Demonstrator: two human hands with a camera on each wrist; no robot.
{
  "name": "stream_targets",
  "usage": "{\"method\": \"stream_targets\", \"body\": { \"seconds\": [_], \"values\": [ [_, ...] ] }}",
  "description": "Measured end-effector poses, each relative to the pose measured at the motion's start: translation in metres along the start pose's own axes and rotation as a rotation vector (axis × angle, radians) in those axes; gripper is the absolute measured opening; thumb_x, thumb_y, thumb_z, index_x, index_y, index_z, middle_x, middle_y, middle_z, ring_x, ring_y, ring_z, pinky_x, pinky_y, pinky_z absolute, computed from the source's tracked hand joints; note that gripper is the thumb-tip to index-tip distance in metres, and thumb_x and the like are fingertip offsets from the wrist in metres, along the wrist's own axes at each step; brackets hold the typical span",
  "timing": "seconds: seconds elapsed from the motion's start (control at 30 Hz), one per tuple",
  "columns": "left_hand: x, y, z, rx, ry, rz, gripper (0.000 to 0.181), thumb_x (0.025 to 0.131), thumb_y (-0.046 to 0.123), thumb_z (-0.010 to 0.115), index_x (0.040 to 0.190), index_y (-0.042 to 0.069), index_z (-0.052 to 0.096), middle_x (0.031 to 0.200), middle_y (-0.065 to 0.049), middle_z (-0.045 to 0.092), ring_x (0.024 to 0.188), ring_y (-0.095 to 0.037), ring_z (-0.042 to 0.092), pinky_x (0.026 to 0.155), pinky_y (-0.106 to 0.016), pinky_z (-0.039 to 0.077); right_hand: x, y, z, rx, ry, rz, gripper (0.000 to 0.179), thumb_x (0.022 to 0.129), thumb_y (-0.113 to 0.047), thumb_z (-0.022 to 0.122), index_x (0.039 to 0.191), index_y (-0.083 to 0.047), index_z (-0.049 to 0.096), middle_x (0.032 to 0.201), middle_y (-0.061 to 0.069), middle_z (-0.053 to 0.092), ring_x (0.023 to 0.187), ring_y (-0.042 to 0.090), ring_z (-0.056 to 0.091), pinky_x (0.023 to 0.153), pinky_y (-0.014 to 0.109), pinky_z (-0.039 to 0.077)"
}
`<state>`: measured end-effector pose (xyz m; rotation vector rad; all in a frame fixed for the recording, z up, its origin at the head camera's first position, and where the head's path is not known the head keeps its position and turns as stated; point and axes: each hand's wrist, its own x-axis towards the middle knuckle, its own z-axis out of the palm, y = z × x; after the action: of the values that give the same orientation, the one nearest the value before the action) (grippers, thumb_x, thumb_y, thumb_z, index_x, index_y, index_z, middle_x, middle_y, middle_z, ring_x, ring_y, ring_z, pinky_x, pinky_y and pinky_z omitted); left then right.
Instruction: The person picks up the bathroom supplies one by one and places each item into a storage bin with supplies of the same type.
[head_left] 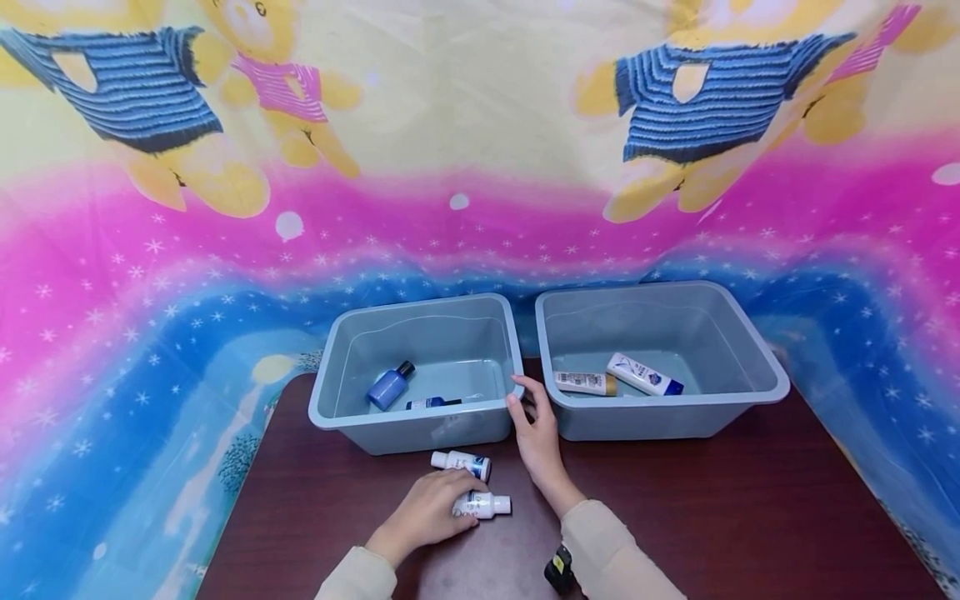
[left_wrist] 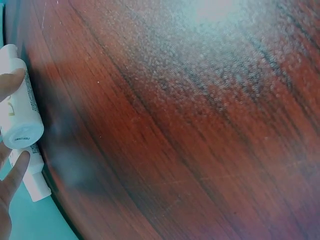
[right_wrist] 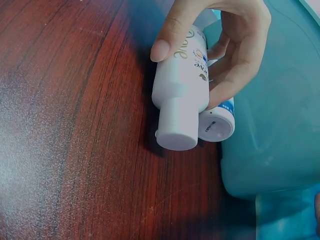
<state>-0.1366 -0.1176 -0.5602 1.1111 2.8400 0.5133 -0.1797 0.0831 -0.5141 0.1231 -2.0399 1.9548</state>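
Note:
My left hand (head_left: 435,512) grips a white Dove bottle (head_left: 480,505) just above the dark wooden table, its cap pointing right. A second white bottle (head_left: 463,464) lies beside it against the front of the left grey bin (head_left: 420,421), its cap pointing left. In the right wrist view, the Dove bottle (right_wrist: 181,92) sits between the left thumb and fingers, partly covering the other bottle (right_wrist: 218,125). At the left bin's near right corner, my right hand (head_left: 542,437) has its thumb and forefinger at the rim, with no bottle in it.
Inside the left bin lie a blue bottle with a black cap (head_left: 390,386) and a dark blue bottle (head_left: 427,403). The right grey bin (head_left: 660,408) contains a gold-capped bottle (head_left: 583,382) and a blue-capped white bottle (head_left: 641,372). Behind them hangs a patterned cloth (head_left: 465,225).

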Motion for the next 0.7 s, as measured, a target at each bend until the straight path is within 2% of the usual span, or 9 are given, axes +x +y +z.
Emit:
{"method": "stream_targets", "body": {
  "seconds": [0.27, 0.53, 0.7],
  "values": [
    [-0.002, 0.0, -0.002, 0.018, 0.027, 0.011, 0.034, 0.078, 0.039, 0.073, 0.109, 0.031, 0.063, 0.11, 0.014, 0.06, 0.108, -0.011, 0.055, 0.09, -0.037, 0.045, 0.0, 0.0, 0.0, -0.003, -0.008, 0.008, 0.037, 0.095, -0.028, 0.053, 0.129, -0.014, 0.05, 0.133, -0.002, 0.046, 0.122, 0.016, 0.042, 0.097, 0.048, 0.035],
    [-0.004, 0.002, -0.004, 0.023, 0.059, 0.026, 0.035, 0.077, 0.039, 0.073, 0.109, 0.031, 0.064, 0.11, 0.014, 0.06, 0.108, -0.011, 0.056, 0.089, -0.036, 0.045, -0.004, -0.027, -0.002, 0.036, -0.026, 0.014, 0.033, 0.095, -0.017, 0.053, 0.128, -0.011, 0.051, 0.134, 0.009, 0.046, 0.123, 0.028, 0.041, 0.097, 0.052, 0.034],
    [-0.005, 0.003, -0.004, 0.017, 0.081, 0.026, 0.037, 0.075, 0.038, 0.075, 0.11, 0.03, 0.064, 0.111, 0.013, 0.06, 0.108, -0.011, 0.055, 0.091, -0.036, 0.044, -0.001, -0.006, -0.001, 0.001, -0.013, -0.005, 0.032, 0.096, -0.024, 0.052, 0.128, -0.02, 0.051, 0.133, 0.002, 0.047, 0.122, 0.023, 0.043, 0.096, 0.05, 0.036]
  ]
}}
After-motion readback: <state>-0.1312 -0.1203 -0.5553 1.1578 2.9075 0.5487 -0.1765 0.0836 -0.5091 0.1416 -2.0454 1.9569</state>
